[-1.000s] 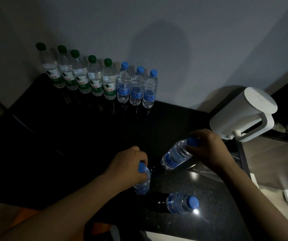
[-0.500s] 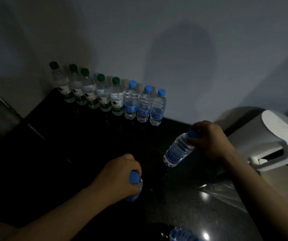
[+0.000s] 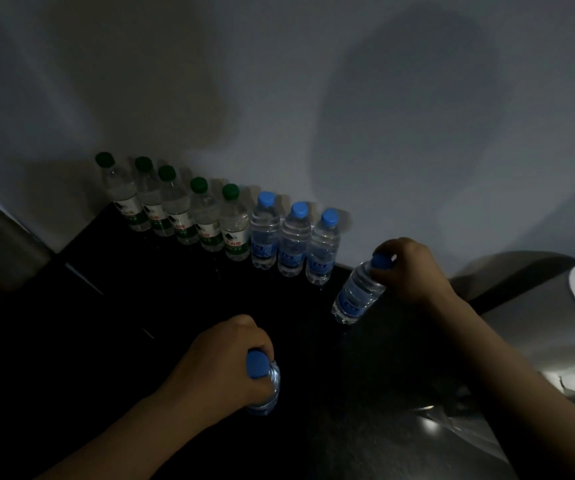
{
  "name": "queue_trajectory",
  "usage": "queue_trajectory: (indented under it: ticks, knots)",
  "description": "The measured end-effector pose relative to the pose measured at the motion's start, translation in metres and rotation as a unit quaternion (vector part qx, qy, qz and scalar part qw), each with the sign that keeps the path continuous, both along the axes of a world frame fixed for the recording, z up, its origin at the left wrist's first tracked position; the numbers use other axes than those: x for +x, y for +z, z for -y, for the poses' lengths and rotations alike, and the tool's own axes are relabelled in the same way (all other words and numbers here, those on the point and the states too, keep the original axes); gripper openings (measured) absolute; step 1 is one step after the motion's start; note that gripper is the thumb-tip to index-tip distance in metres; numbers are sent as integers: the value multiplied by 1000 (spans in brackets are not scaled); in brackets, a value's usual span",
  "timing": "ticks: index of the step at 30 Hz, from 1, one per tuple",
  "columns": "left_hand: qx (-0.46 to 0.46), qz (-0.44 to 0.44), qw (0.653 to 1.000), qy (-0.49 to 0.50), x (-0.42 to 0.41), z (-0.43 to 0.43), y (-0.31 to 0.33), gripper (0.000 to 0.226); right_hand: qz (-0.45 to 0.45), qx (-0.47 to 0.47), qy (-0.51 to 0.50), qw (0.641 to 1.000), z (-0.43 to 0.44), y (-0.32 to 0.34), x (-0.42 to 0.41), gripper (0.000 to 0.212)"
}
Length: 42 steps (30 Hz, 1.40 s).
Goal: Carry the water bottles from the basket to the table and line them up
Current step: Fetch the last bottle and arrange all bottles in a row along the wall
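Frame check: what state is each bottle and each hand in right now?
green-capped bottles: five, upright, capped, in a row along the wall.
standing blue-capped bottles: three, upright, capped, continuing that row.
tilted bottle: capped, off vertical, gripped at the neck by the right hand.
near bottle: capped, gripped at the neck by the left hand, body mostly hidden.
table: dark, bears the row.

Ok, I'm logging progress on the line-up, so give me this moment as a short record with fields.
row by wall: five green-capped clear plastic bottles, then three blue-capped clear plastic bottles, upright
left hand: grips front blue-capped bottle, at black table front
right hand: holds tilted blue-capped bottle by its cap, beside row's right end
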<state>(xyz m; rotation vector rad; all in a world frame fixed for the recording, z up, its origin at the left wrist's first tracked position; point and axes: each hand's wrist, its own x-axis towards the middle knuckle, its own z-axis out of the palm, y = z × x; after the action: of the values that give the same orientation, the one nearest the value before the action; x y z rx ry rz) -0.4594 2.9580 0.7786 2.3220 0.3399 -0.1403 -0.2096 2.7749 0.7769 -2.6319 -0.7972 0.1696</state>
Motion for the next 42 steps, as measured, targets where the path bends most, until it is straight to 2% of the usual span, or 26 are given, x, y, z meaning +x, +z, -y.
queue_trajectory:
  ticks: [11,29,33,38,42]
  knots:
    - [4,13,1000,27,36,-13,-6,19,12,4,-5,1000,-23,-16,48,30]
    - [-14,5,999,47,62,-15,-1,19,19,12,8,1000,-30,-22,63,31]
    - [-17,4,999,45,67,-15,0,21,19,27,4,999,-26,-26,60,38]
    - [10,14,1000,26,81,-15,5,17,-22,66,-53,996,-8,-31,48,59]
    - [37,34,999,-8,96,-11,11,16,-41,77,-86,992,22,-42,22,62]
